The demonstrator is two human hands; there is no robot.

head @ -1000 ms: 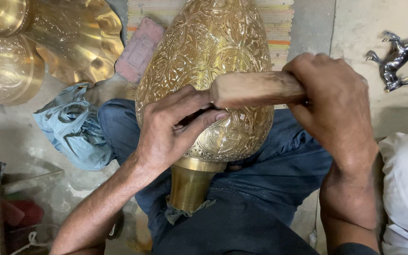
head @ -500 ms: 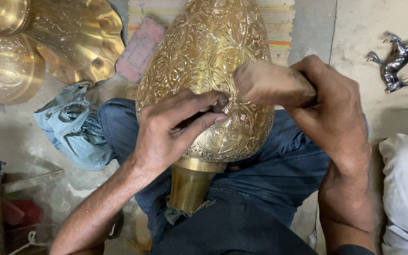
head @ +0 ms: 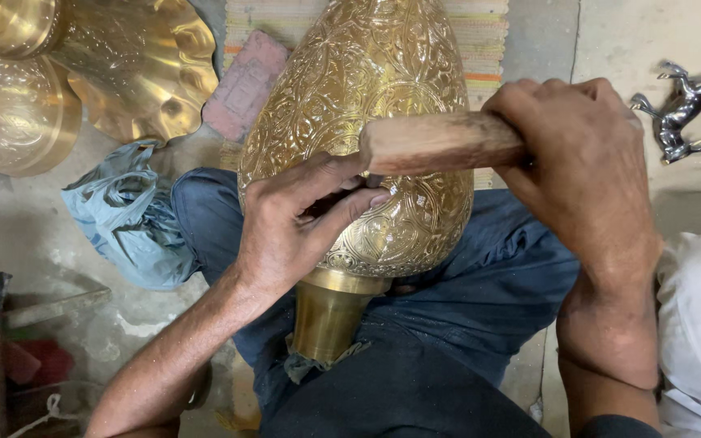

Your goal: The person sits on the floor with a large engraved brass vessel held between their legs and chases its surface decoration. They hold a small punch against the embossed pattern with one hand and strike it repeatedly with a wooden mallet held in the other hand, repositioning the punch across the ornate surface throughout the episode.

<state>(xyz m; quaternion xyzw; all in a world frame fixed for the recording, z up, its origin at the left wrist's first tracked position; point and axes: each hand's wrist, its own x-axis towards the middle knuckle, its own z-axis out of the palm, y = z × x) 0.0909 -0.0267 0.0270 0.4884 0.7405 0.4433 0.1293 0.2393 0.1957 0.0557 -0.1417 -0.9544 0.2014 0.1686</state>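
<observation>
Up comes the mallet [head: 440, 142] again, level across the brass vase [head: 367, 138] lying on the lap; right hand [head: 586, 174] clamps its handle, left hand [head: 298, 223] pinches a small tool against the engraved belly.

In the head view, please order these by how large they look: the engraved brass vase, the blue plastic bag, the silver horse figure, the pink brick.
1. engraved brass vase, clearly largest, though also nearest the camera.
2. blue plastic bag.
3. pink brick and silver horse figure: they look alike; unranked.
</observation>
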